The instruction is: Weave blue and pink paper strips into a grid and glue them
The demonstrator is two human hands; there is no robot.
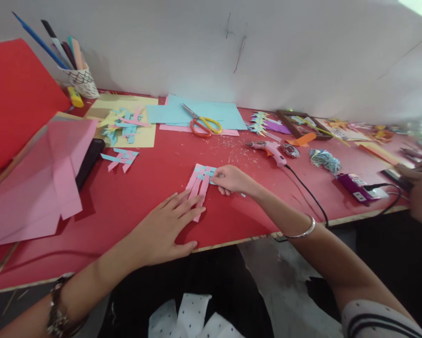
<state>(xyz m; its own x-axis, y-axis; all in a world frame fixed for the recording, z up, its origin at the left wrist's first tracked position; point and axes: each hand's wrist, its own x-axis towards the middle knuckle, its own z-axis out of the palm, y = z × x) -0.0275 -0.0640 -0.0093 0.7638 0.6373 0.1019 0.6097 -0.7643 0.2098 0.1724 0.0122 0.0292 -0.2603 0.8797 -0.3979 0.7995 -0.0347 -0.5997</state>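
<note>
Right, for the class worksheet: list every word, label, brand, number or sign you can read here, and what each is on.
No text can be read in this picture.
Purple power box: pale patches, too small and blurred to tell whether they are lettering.
Pink glue gun: no lettering can be made out.
White cup: dark line pattern, not words.
Woven paper strips: no lettering can be made out.
</note>
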